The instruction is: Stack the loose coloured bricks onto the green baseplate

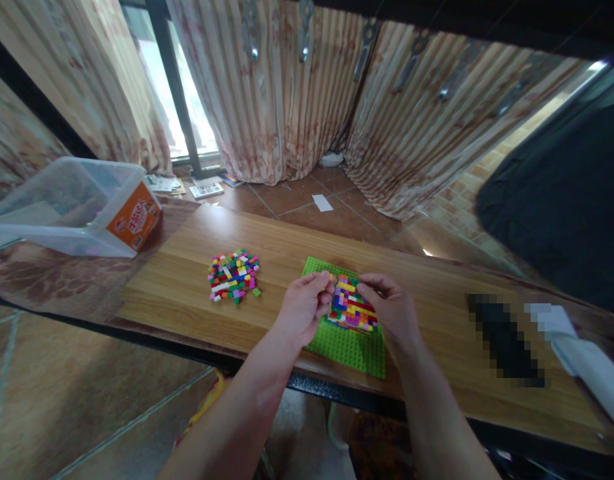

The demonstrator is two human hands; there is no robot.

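Currently, left hand (301, 307) pinched shut on small brick (331, 276); right hand (393, 308) half-curled beside brick build (351, 305), hold unclear; green baseplate (354, 350) beneath; brick pile (234, 275) left of grip.

I observe patterned curtains (287, 113) hanging beside a window (193, 113); one white sheet (322, 203) lies on the brown tiled floor (289, 201).

bright-green studded plastic baseplate (347, 353) | patchwork plastic-brick block (351, 303): red, yellow, purple, blue, white | loose plastic-brick pile (234, 275): pink, green, white, orange | brown wood-grain tabletop (447, 333) | beige fabric curtains (267, 107): reddish floral print
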